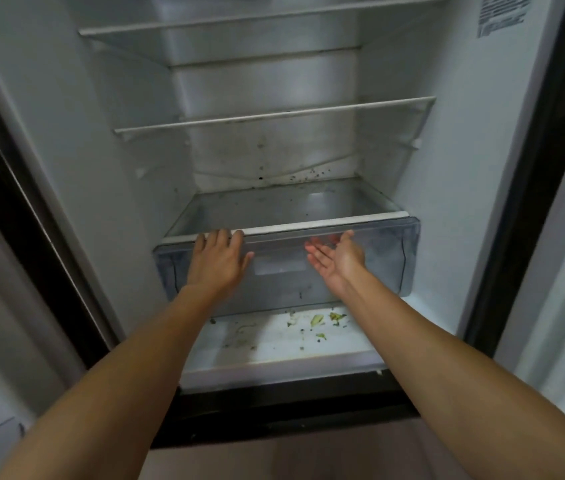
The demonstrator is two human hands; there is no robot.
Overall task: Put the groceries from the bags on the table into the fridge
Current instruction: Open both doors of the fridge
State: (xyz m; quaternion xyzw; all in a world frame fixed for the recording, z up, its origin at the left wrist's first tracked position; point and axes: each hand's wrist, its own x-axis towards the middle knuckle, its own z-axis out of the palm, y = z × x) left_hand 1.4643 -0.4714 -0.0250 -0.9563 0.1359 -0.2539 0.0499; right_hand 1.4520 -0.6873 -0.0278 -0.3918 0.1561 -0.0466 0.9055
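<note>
Reaching left hand (217,261), right hand (338,261), drawer (388,251) crosswise

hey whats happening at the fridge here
A person reaches into the open fridge with both bare hands. The left hand lies flat on the front of the clear crisper drawer; the right hand is open, palm up, in front of it. No groceries show on the shelves; green scraps lie below the drawer.

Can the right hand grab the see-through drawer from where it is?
Probably yes. The right hand is open, palm up, right at the clear drawer front, with nothing between them.
</note>
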